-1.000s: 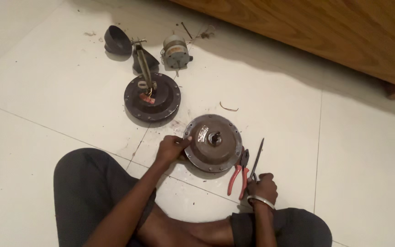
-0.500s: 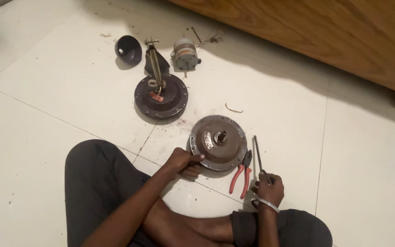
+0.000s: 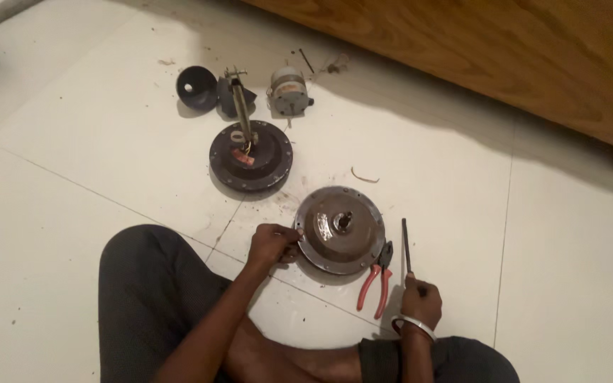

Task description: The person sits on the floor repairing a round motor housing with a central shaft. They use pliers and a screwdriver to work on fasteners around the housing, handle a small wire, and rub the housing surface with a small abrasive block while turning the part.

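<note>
I sit on a white tiled floor. My left hand [image 3: 272,245] grips the left rim of a round grey metal motor cover [image 3: 340,229] that lies flat in front of me. My right hand [image 3: 420,299] is closed around the handle of a thin dark tool [image 3: 406,244], a screwdriver or rod, whose shaft points away from me just right of the cover. Red-handled pliers [image 3: 376,279] lie on the floor between the cover and my right hand.
Farther off lies a second dark round motor housing [image 3: 251,156] with an upright shaft and wires. Behind it are a black funnel-shaped cup [image 3: 196,88], another dark cup and a small grey motor core [image 3: 289,92]. Wooden furniture [image 3: 505,50] runs along the back right.
The view has shifted, so the parts sit lower and more central. My left hand has slid from the cover's top to its left rim. My right hand still holds the thin tool.
</note>
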